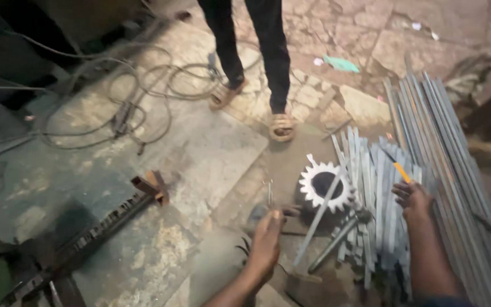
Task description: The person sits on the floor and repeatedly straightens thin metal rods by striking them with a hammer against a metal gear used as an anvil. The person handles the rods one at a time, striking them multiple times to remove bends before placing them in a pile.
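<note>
**metalguy:** Left hand (pixel 267 239) is sitting just left of the toothed gear (pixel 326 185), fingers curled around a small dark thing with a thin metal pin (pixel 269 192) sticking up above it. Pretty blurry, so I can't tell what that dark thing is. Right hand (pixel 411 198) is resting on the pile of short flat steel strips (pixel 373 199) just right of the gear, and it's pinching a yellow pencil (pixel 402 172) that's poking up and to the left.

**shopfloor_sam:** Is the gear lying flat or standing up?

**metalguy:** It's facing the camera, pale teeth all around a dark round hole. One strip from the pile is leaning across its right edge and running down to the floor. A darker round bar (pixel 336 241) is lying below the gear, angled the same way.

**shopfloor_sam:** Anything else going on around it?

**metalguy:** Further right of the gear, past the short strips, there's a bundle of long steel bars (pixel 450 153) lying on the stone floor (pixel 211 148). Above the gear another person's legs (pixel 257 51) in dark trousers and sandals are standing. Way off to the gear's left, loose cables (pixel 143 91) are snaking around, and a long rusty toothed bar (pixel 103 219) is lying diagonally.
</note>
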